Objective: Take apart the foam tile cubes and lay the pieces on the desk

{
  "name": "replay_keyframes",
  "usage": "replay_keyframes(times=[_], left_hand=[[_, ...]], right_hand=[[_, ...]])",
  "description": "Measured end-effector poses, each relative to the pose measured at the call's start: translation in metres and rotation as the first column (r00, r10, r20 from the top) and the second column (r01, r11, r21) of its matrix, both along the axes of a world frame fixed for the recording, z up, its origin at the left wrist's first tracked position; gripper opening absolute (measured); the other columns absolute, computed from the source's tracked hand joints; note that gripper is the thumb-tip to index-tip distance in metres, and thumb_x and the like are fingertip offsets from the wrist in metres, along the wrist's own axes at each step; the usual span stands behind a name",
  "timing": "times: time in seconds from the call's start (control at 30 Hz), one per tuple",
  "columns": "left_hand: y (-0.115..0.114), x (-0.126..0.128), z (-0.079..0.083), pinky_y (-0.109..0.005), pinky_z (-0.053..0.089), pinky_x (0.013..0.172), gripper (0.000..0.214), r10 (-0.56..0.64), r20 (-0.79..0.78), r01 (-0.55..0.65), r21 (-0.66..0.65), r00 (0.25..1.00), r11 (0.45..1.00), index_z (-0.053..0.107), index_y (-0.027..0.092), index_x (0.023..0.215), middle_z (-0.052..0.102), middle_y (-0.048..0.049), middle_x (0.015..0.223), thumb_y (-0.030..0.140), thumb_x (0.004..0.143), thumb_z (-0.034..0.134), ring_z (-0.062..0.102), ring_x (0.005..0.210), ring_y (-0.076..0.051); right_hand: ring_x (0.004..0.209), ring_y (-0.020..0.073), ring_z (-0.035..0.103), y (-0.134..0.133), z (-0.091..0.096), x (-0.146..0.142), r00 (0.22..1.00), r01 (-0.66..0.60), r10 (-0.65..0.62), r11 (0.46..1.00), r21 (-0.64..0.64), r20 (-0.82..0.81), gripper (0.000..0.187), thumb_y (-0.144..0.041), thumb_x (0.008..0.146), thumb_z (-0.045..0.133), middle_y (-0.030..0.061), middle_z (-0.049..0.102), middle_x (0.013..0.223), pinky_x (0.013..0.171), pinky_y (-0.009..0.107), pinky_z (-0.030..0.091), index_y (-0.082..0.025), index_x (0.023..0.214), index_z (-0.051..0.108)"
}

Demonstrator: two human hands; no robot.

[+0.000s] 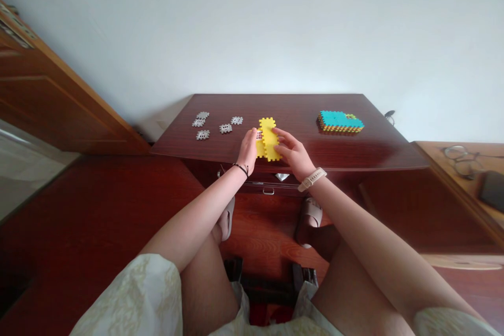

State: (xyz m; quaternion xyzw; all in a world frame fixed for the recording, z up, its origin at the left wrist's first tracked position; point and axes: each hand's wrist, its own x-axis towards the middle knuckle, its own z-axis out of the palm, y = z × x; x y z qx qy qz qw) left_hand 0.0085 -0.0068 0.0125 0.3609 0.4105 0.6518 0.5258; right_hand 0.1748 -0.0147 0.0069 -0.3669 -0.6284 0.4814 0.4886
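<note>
Two hands of mine meet over the near middle of the worktop (299,107) in the head view, one at each side of some yellow interlocking pieces (270,140). A tall panel with notched edges lies on the right of these, and a smaller yellow part lies on the left, with a pinkish grid (259,135) above it, partly covered by my hand. I judge that they sit straight ahead of me so that both hands reach them equally easily.

My left hand (248,151) lies edge-on along the left side, its visible fingers together; I cannot tell how far they close round the part, but it seems to brace that side. My right hand (295,155) is loosely open, fingers spread and bent, the fingertips at the panel's right edge, seemingly to steady it lightly.

Five grey pieces (226,128) lie loose to the left, probably spread out so each is easy to pick out. Well apart on the right, a teal-topped stack (340,119) with yellow and orange layers below sits squared up, likely to leave the middle free for handling.
</note>
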Motion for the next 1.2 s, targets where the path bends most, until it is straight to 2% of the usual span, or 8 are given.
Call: replay_keyframes(times=[0.13, 0.2, 0.3, 0.43, 0.7, 0.9, 1.07, 1.2], left_hand=[[-0.003, 0.002, 0.001, -0.036, 0.06, 0.095, 0.052, -0.068, 0.063, 0.07, -0.026, 0.996, 0.997, 0.067, 0.025, 0.116, 0.079, -0.0074, 0.117, 0.072, 0.098, 0.075, 0.077, 0.114, -0.027], [-0.003, 0.002, 0.003, -0.036, 0.061, 0.094, 0.05, -0.075, 0.085, 0.077, -0.029, 0.994, 0.997, 0.065, 0.024, 0.114, 0.08, -0.0083, 0.117, 0.07, 0.098, 0.077, 0.077, 0.115, -0.027], [-0.002, 0.003, 0.005, -0.036, 0.061, 0.094, 0.047, -0.084, 0.112, 0.089, -0.036, 0.99, 0.995, 0.064, 0.024, 0.113, 0.079, -0.0085, 0.116, 0.067, 0.099, 0.076, 0.077, 0.114, -0.027], [0.0, 0.004, 0.002, -0.033, 0.06, 0.091, 0.045, -0.1, 0.087, 0.102, -0.028, 0.991, 0.994, 0.065, 0.022, 0.109, 0.076, -0.0056, 0.107, 0.062, 0.096, 0.082, 0.076, 0.107, -0.024], [0.002, 0.001, -0.002, -0.025, 0.054, 0.075, 0.04, -0.104, 0.044, 0.102, 0.027, 0.994, 0.994, 0.071, 0.02, 0.101, 0.075, -0.0031, 0.098, 0.047, 0.084, 0.095, 0.071, 0.088, -0.017], [0.003, -0.005, 0.003, -0.028, 0.056, 0.08, 0.037, -0.088, 0.046, 0.088, -0.002, 0.995, 0.996, 0.073, 0.019, 0.1, 0.078, -0.0054, 0.102, 0.046, 0.084, 0.092, 0.073, 0.093, -0.019], [0.004, -0.008, 0.005, -0.03, 0.057, 0.083, 0.04, -0.095, 0.075, 0.097, -0.024, 0.993, 0.995, 0.074, 0.018, 0.1, 0.079, -0.0064, 0.101, 0.048, 0.083, 0.095, 0.075, 0.095, -0.021], [0.004, -0.007, 0.006, -0.029, 0.056, 0.079, 0.038, -0.115, 0.156, 0.121, -0.031, 0.981, 0.992, 0.075, 0.017, 0.098, 0.079, -0.0052, 0.096, 0.045, 0.083, 0.096, 0.074, 0.086, -0.017]], right_hand=[[0.096, 0.0226, 0.071, 0.005, -0.005, 0.001, 0.998, 0.049, -0.053, 0.996, 0.076, 0.046, 0.059, -0.035, 0.091, 0.069, 0.0091, 0.073, 0.13, 0.084, 0.04, 0.065, -0.029, 0.149, 0.064], [0.094, 0.0231, 0.072, 0.007, -0.009, 0.0, 0.996, 0.083, -0.083, 0.995, 0.048, 0.013, 0.058, -0.036, 0.09, 0.07, 0.0098, 0.075, 0.124, 0.081, 0.04, 0.065, -0.028, 0.147, 0.059], [0.103, 0.0257, 0.073, 0.008, -0.012, -0.003, 0.993, 0.119, -0.119, 0.993, 0.018, 0.006, 0.051, -0.042, 0.088, 0.076, 0.0114, 0.076, 0.12, 0.088, 0.043, 0.065, -0.025, 0.134, 0.061], [0.109, 0.0275, 0.074, 0.007, -0.012, -0.003, 0.995, 0.088, -0.09, 0.995, 0.038, 0.039, 0.045, -0.048, 0.086, 0.083, 0.0112, 0.078, 0.119, 0.094, 0.045, 0.065, -0.024, 0.12, 0.066], [0.085, 0.0248, 0.073, 0.001, -0.005, -0.006, 0.999, 0.045, -0.043, 0.992, -0.121, 0.018, 0.05, -0.066, 0.085, 0.085, 0.0062, 0.079, 0.098, 0.072, 0.039, 0.061, -0.026, 0.11, 0.069], [0.078, 0.0228, 0.068, -0.002, 0.003, -0.007, 0.999, 0.037, -0.035, 0.992, -0.123, 0.018, 0.049, -0.067, 0.081, 0.087, 0.0044, 0.077, 0.092, 0.067, 0.036, 0.056, -0.025, 0.102, 0.073], [0.074, 0.0198, 0.064, -0.005, 0.008, -0.005, 1.0, -0.005, -0.001, 0.982, -0.19, -0.031, 0.049, -0.067, 0.08, 0.089, 0.0021, 0.076, 0.089, 0.064, 0.033, 0.051, -0.024, 0.101, 0.075], [0.073, 0.0169, 0.061, -0.009, 0.014, -0.005, 0.994, -0.069, 0.049, 0.971, -0.23, -0.093, 0.05, -0.066, 0.081, 0.089, 0.0006, 0.074, 0.088, 0.064, 0.031, 0.048, -0.023, 0.101, 0.076]])
